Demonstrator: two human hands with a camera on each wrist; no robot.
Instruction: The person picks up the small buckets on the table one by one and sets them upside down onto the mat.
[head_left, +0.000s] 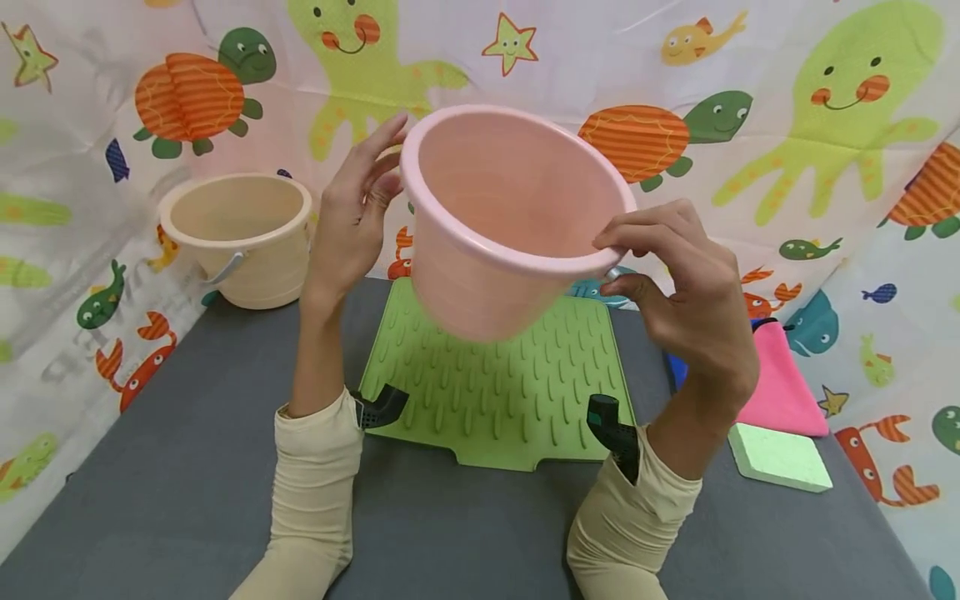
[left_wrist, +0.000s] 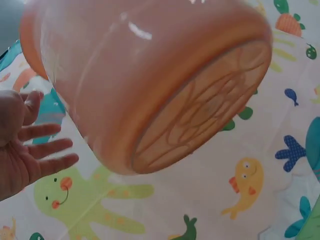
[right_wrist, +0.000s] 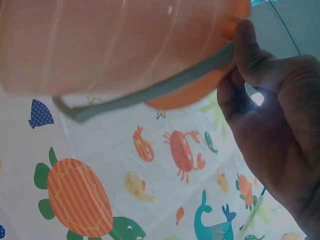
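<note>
A pink bucket is held in the air, tilted, its mouth turned up and toward the head camera. My right hand pinches its rim on the right between thumb and fingers. In the right wrist view a grey handle runs along the bucket to where that hand grips. To the left of the bucket is my left hand, fingers spread and loosely bent; the left wrist view shows this hand slightly apart from the wall. Ridged moulding marks the bucket's underside.
A green ribbed mat lies on the grey table beneath the bucket. A cream bucket with a grey handle stands back left. At right are a pink cloth, something blue and a pale green block. A patterned curtain hangs behind.
</note>
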